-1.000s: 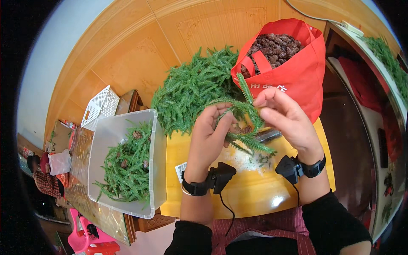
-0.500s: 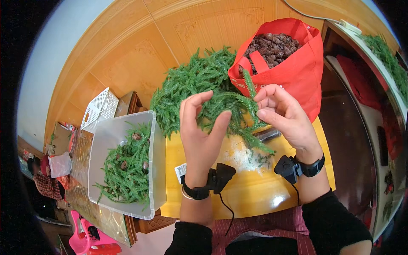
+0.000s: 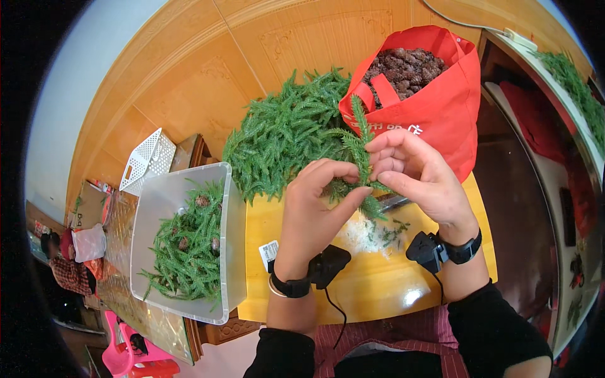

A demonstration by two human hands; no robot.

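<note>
Both hands are on an artificial pine sprig [image 3: 358, 142] with several green branches, held above the yellow tabletop [image 3: 365, 286]. My right hand [image 3: 419, 176] pinches it near its middle between thumb and curled fingers. My left hand [image 3: 321, 198] closes its thumb and fingers around the sprig's lower left branches; the exact contact is partly hidden by the fingers. Just behind the hands lies a large heap of green pine sprigs [image 3: 283, 132]. Below the sprig, white crumbs [image 3: 359, 236] and small green bits [image 3: 394, 233] are scattered beside a partly covered dark object [image 3: 394, 203].
A clear plastic bin [image 3: 234, 264] on the left holds finished-looking sprigs with brown pine cones [image 3: 201, 201]. At the back right stands a red bag [image 3: 435, 126] full of pine cones [image 3: 409, 69]. Farther left are a white basket [image 3: 148, 160] and a pink chair [image 3: 120, 353].
My left hand has moved right and closed from an open pose onto the sprig. The sprig has shifted slightly left and its branches are drawn closer together. My right hand keeps its pinch.
</note>
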